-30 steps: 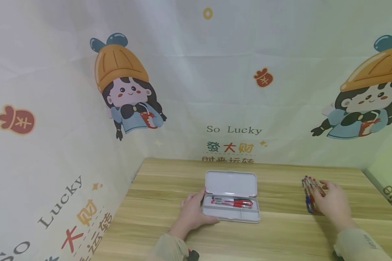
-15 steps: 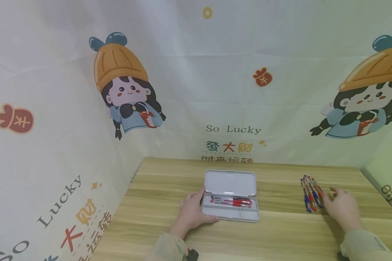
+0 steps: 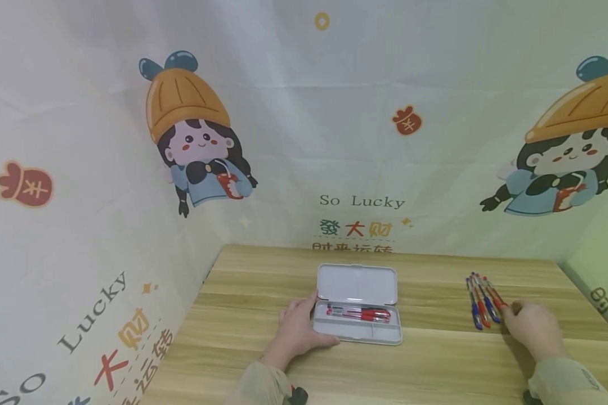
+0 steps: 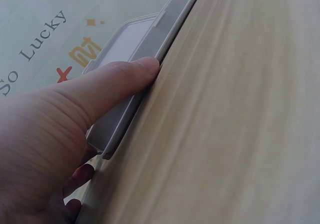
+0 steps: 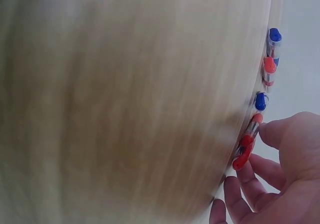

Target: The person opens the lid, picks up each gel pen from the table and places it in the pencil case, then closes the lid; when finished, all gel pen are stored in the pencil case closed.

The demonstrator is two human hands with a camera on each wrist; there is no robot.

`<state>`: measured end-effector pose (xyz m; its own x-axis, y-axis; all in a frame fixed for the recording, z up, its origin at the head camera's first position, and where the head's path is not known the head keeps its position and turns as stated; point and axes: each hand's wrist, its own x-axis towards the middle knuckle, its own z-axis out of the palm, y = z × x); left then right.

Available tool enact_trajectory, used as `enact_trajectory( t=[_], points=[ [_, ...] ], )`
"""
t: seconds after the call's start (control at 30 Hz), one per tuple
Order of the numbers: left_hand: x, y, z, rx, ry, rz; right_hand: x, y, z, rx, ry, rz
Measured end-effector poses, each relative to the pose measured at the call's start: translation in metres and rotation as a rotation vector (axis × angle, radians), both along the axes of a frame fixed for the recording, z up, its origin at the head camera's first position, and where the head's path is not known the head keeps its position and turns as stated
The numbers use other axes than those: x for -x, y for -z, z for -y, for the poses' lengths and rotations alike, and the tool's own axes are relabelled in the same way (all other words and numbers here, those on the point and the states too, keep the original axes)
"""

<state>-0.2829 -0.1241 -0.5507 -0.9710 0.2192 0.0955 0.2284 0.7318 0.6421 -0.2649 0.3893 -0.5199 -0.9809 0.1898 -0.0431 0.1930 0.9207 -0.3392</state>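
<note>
A pale grey pencil case (image 3: 340, 330) lies with its lid raised on the table, and red gel pens (image 3: 377, 316) rest in its long rear compartment. My left hand (image 3: 299, 332) grips the case at its left end. Its thumb presses the front edge, as the left wrist view shows, and the other fingers go behind the end. To the right, several red and blue pens lie side by side in a loose fan. My right hand (image 3: 534, 329) pinches the rightmost red pen (image 5: 246, 143) near its capped end, thumb on one side and fingers on the other.
The wooden table (image 3: 436, 360) meets a printed cloth backdrop (image 3: 284, 169) at its rear and left edges. Next to the pinched pen lies a blue pen (image 5: 261, 101). Beyond it are another red pen (image 5: 269, 69) and another blue pen (image 5: 274, 38).
My right hand has drawn back rightward off the pens, uncovering them, and its fingers have come together on the rightmost red pen. The left hand and the case have stayed put.
</note>
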Motion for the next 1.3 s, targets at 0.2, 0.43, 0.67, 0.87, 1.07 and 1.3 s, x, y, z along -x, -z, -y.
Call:
enact_trajectory(
  t=[0.2, 0.43, 0.67, 0.87, 1.07, 1.3],
  points=[
    [0.0008, 0.0021, 0.0004, -0.003, 0.002, 0.013, -0.0004, 0.0034, -0.0009, 0.066, 0.036, 0.034],
    [0.0026, 0.0072, 0.0005, -0.007, -0.001, 0.022, 0.0007, 0.0072, -0.0011, 0.085, 0.061, 0.036],
    [0.0043, 0.0091, 0.0006, -0.012, -0.001, 0.023, -0.0014, 0.006, 0.0009, 0.103, 0.08, 0.003],
    [0.0043, 0.008, 0.0004, -0.013, -0.002, 0.02, -0.0024, 0.0029, 0.001, 0.108, 0.09, -0.026],
    [0.0036, 0.0062, 0.0005, -0.014, -0.002, 0.013, -0.004, 0.0012, 0.0014, 0.114, 0.098, -0.04],
    [0.0034, 0.0057, 0.0002, -0.009, -0.007, 0.005, -0.0031, -0.0005, 0.0058, 0.135, 0.148, -0.056]
  ],
)
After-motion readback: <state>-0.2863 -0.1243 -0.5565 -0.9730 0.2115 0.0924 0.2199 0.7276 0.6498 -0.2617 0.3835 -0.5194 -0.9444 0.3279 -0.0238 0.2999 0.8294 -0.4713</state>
